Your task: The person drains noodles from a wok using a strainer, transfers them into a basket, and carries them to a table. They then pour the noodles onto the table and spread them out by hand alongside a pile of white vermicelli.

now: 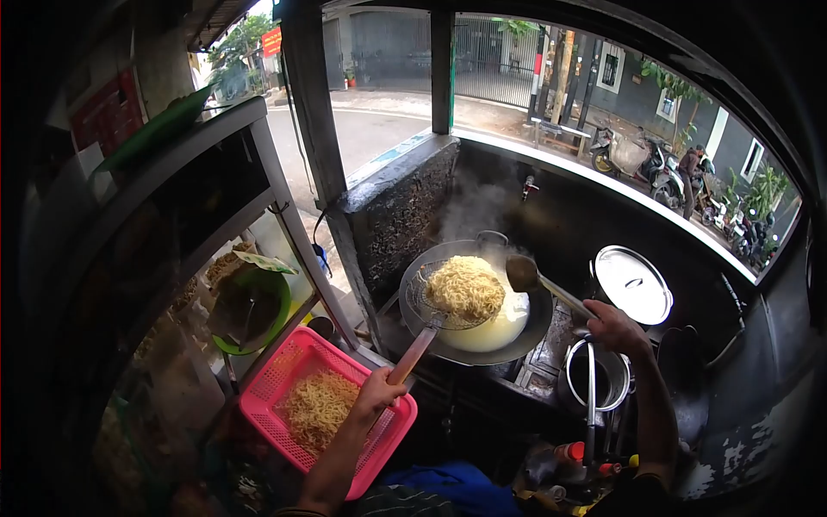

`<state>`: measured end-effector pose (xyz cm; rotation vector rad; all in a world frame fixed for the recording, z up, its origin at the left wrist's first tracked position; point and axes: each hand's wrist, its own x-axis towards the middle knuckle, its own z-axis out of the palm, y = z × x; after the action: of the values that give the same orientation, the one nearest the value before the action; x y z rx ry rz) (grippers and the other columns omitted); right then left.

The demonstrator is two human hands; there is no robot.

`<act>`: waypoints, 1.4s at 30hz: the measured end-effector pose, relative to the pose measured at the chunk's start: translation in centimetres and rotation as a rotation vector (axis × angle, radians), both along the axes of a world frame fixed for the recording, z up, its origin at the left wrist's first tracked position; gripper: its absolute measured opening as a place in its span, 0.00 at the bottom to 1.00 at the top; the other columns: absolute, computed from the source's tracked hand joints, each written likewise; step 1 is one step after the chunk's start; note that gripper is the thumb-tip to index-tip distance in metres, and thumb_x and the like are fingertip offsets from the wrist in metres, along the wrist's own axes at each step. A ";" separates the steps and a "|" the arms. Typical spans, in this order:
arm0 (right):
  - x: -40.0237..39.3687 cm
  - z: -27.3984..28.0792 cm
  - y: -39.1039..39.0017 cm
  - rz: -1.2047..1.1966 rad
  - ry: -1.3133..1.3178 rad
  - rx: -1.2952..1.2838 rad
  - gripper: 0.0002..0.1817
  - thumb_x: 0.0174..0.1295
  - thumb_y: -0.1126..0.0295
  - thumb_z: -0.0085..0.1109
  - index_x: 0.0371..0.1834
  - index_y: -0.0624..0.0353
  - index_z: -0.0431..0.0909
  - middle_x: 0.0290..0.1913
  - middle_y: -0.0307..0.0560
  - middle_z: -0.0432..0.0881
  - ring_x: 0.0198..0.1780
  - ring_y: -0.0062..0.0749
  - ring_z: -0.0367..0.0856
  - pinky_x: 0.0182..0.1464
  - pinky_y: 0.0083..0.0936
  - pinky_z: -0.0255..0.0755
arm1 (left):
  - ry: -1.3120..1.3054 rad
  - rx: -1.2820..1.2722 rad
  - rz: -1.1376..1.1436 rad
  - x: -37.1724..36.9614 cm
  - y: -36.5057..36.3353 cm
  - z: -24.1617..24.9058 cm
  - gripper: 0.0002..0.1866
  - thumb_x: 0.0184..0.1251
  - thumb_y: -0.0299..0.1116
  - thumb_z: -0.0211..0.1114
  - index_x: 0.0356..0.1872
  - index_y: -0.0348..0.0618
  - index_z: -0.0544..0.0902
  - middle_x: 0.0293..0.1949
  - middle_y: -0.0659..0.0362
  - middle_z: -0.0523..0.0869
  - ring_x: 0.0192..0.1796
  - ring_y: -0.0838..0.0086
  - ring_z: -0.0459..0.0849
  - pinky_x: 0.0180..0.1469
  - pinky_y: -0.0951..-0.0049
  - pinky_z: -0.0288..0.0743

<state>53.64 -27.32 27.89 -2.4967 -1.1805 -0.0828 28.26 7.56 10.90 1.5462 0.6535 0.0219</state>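
Observation:
My left hand (pixel 379 395) is wrapped round the wooden handle of a wire strainer (pixel 419 302). A heap of yellow noodles (pixel 466 289) lies in the strainer, over a large wok (pixel 538 332) of steaming, cloudy liquid. In my right hand (pixel 617 328) is the handle of a ladle (pixel 522 273), whose dark bowl hangs above the wok's right side, close to the noodles. Below my left forearm, a pink basket (pixel 267 392) holds more noodles.
A pot (pixel 618 392) stands right of the wok, with a lidded pot (pixel 633 284) behind it. Bottles (pixel 568 451) stand at the lower right. A green bowl (pixel 280 323) is at the left. Outside, a person (pixel 690 177) is beside motorbikes.

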 end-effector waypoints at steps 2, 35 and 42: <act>1.4 -1.3 -1.1 -0.152 0.762 0.045 0.24 0.57 0.72 0.49 0.59 0.67 0.70 0.30 0.48 0.78 0.25 0.25 0.75 0.25 0.19 0.70 | 0.006 0.021 0.010 -0.3 0.0 0.4 0.15 0.48 0.23 0.65 0.40 0.32 0.76 0.26 0.58 0.79 0.20 0.80 0.76 0.19 0.79 0.69; 3.2 -0.5 3.9 -0.038 0.855 0.349 0.28 0.62 0.69 0.50 0.67 0.62 0.64 0.28 0.35 0.74 0.23 0.13 0.65 0.24 0.11 0.63 | -0.008 -0.016 -0.031 0.5 0.4 -1.2 0.16 0.48 0.26 0.66 0.40 0.33 0.76 0.27 0.59 0.78 0.20 0.80 0.75 0.20 0.80 0.69; -1.9 5.8 6.1 0.046 0.298 0.037 0.26 0.58 0.69 0.54 0.62 0.60 0.71 0.37 0.49 0.82 0.37 0.34 0.80 0.43 0.30 0.72 | 0.016 0.047 -0.063 1.1 0.5 -1.2 0.15 0.47 0.26 0.65 0.38 0.34 0.75 0.25 0.60 0.77 0.20 0.81 0.74 0.20 0.80 0.67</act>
<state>51.73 -21.25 33.66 -2.3457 -1.0987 0.2684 29.37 8.06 9.66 1.6127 0.6206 -0.0224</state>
